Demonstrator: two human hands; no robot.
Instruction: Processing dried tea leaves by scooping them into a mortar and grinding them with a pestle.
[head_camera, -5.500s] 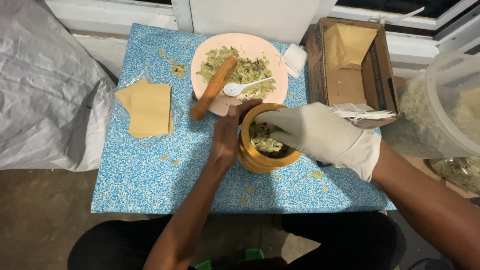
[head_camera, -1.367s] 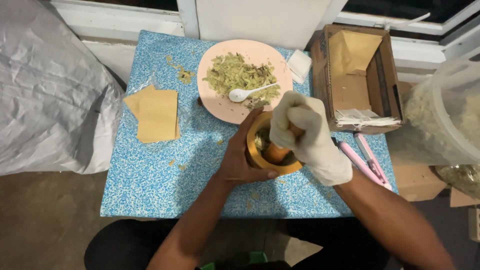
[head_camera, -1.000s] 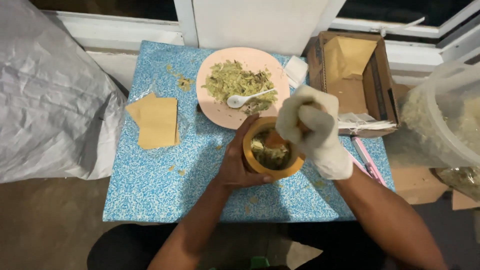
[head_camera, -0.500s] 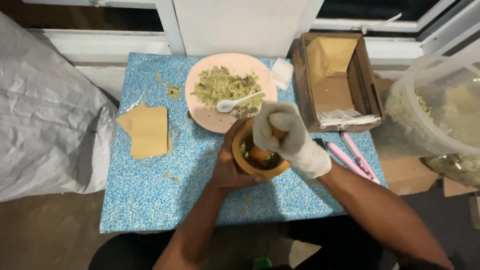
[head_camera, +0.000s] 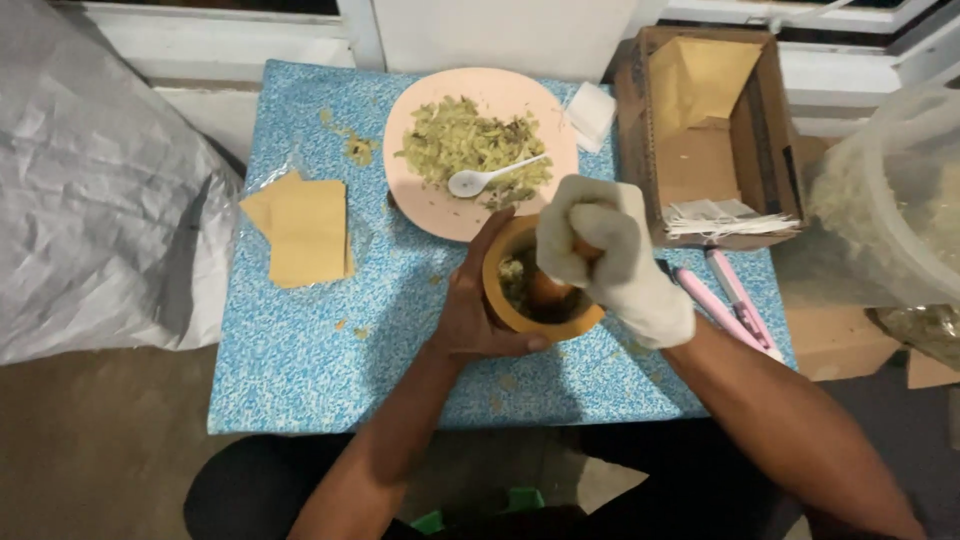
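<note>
Wooden round brown bowl (head_camera: 545, 318) sits mid-table at 6 o'clock from the pink plate (head_camera: 420, 195), so keep the bare left hand (head_camera: 478, 305) wrapped tight around it while the white-gloved right hand (head_camera: 600, 255), fingers curled shut on the brown wooden stick (head_camera: 545, 290), pushes straight down.

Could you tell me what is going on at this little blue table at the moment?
A person is pounding greenish plant material in a wooden mortar. The bare left hand steadies the mortar, while the gloved right hand grips the pestle down inside it. Behind it, a pink plate holds more shredded material and a white spoon. Tan envelopes lie on the left.
</note>
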